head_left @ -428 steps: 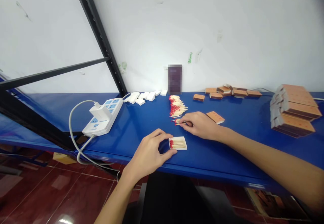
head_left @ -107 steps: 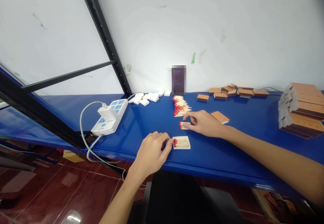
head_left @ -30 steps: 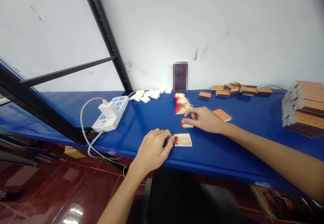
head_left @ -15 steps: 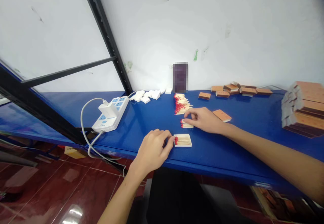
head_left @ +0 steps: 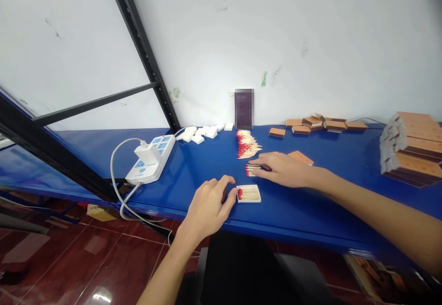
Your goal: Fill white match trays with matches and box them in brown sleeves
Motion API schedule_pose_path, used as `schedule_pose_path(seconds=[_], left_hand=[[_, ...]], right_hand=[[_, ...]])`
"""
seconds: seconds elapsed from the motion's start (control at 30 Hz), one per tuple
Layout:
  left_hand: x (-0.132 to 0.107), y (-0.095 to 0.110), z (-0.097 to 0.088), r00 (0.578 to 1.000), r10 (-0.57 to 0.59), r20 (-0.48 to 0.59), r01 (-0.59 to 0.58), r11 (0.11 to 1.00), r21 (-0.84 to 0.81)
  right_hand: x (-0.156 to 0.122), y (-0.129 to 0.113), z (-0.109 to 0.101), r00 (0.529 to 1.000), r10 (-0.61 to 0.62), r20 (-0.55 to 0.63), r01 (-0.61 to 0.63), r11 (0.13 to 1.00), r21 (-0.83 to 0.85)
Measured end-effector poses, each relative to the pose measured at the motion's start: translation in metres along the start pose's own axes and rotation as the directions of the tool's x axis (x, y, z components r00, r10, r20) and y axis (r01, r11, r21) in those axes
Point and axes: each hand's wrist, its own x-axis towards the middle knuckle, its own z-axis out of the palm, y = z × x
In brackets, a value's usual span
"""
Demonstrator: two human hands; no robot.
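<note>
A white matchbox tray (head_left: 259,194) lies near the front edge of the blue shelf, with red-headed matches (head_left: 247,194) inside it. At its left end is my left hand (head_left: 208,207), the thumb by the corner and the index finger lifted apart, holding nothing. Just behind the tray is a small row of matches (head_left: 249,170). My right hand (head_left: 283,169) reaches over that row from the right, thumb and fingers spread flat on its stick ends, which are partly hidden. Farther back lies a larger pile of matches (head_left: 249,145).
White trays (head_left: 205,131) lie by the wall, left of a blurred dark upright block (head_left: 244,108). A power strip (head_left: 152,160) with its cable is on the left. Orange-brown matchbox sleeves (head_left: 312,123) lie back right; one sleeve (head_left: 301,158) is behind my right hand. Stacked matchboxes (head_left: 412,148) stand far right.
My right thumb and fingers have spread apart from a near pinch and now lie over the small row of matches. My left index finger has lifted and straightened away from the thumb.
</note>
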Motion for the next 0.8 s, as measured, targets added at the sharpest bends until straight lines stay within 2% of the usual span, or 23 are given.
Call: schedule_pose_path(seconds=[0.1,0.3,0.6,0.7,0.8], left_hand=[[-0.001,0.001,-0.001,1.0,0.005,0.011,-0.005,1.0,0.0],[-0.002,0.001,-0.002,1.0,0.01,0.018,-0.01,1.0,-0.003],[0.0,-0.004,0.001,0.999,0.031,-0.015,-0.031,0.999,-0.013],[0.001,0.002,-0.008,0.989,0.077,-0.129,-0.089,0.992,-0.09],[-0.012,0.037,-0.022,0.931,0.219,-0.292,-0.288,0.931,-0.223]], right_hand=[[-0.006,-0.005,0.0,0.999,0.004,0.053,0.001,0.995,-0.099],[-0.007,-0.01,0.009,0.998,-0.051,0.045,0.062,0.945,-0.32],[-0.002,-0.01,0.008,0.998,-0.038,0.042,0.05,0.948,-0.313],[-0.001,-0.009,0.009,0.998,-0.066,-0.019,0.055,0.935,-0.35],[0.0,-0.008,0.013,0.989,-0.138,-0.056,0.1,0.894,-0.436]])
